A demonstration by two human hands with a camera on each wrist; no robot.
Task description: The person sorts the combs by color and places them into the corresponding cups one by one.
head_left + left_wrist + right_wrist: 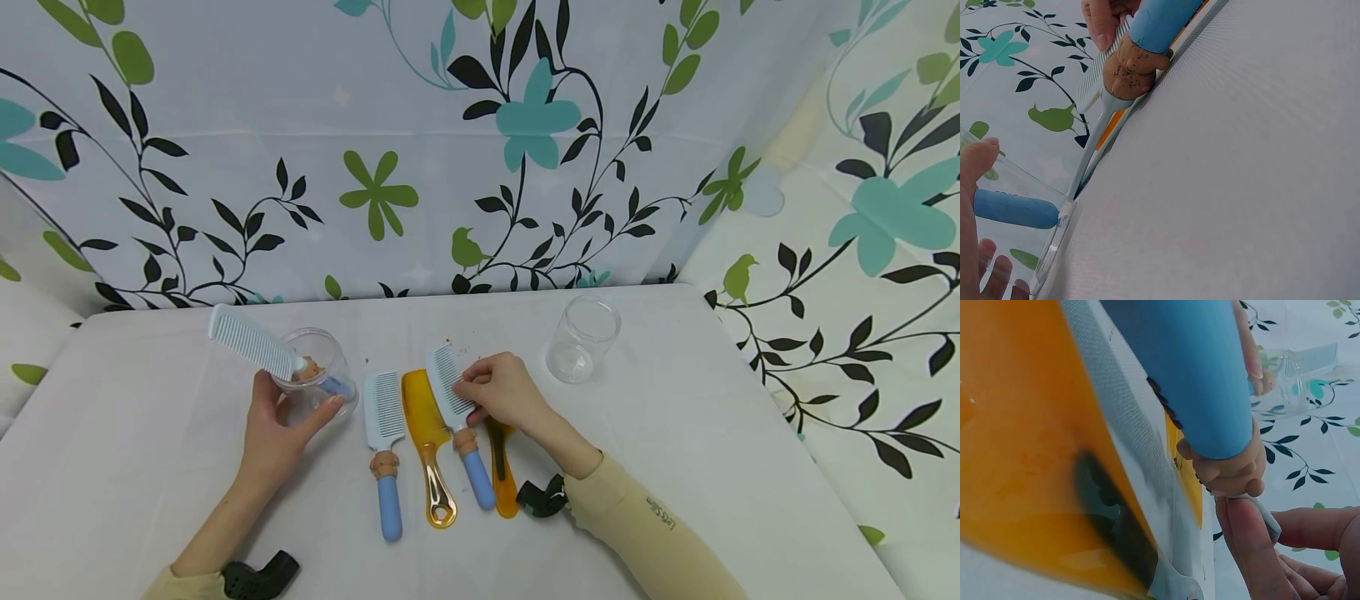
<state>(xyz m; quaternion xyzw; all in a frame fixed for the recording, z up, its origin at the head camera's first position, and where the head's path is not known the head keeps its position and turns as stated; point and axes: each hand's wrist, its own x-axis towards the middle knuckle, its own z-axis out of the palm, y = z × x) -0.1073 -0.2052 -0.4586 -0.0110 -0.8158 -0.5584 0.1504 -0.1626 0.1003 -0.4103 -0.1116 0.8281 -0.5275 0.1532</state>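
Note:
My left hand [281, 433] grips a clear plastic cup [318, 337] at the left. Inside it a light blue comb [255, 342] leans, its blue handle [1016, 209] down in the cup and its toothed head sticking out. My right hand [506, 387] pinches the toothed part of another light blue comb [447, 383], with a brown bear figure [1232, 469] at its neck and a blue handle [1191, 381]. Left of it lie an amber comb [423, 404] and a third light blue comb [385, 408]. A second amber comb [504, 483] is partly hidden under my right hand.
Another clear cup [583, 337] stands at the back right of the white table [675, 400]. Behind the table hangs a leaf-patterned curtain [300, 83]. Black wrist devices [542, 497] sit by both sleeves.

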